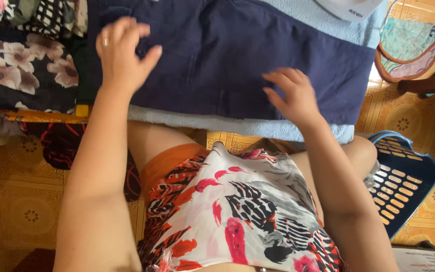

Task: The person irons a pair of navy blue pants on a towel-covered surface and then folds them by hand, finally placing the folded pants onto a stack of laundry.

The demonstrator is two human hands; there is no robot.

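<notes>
A dark navy garment (227, 55) lies spread flat on a light blue towel (237, 126) in front of me. My left hand (122, 53), with a ring on one finger, rests on the garment's left part with its fingers spread. My right hand (293, 95) hovers on the garment's lower middle, fingers apart and slightly curled. Neither hand grips the cloth. My lap shows below, covered by a white, red and black patterned top.
A pile of floral and checked clothes (21, 65) lies at the left. A blue plastic laundry basket (404, 176) stands at the right on the yellow patterned floor tiles. A white iron (348, 9) shows at the top edge, and a colourful bag (409, 48) at the top right.
</notes>
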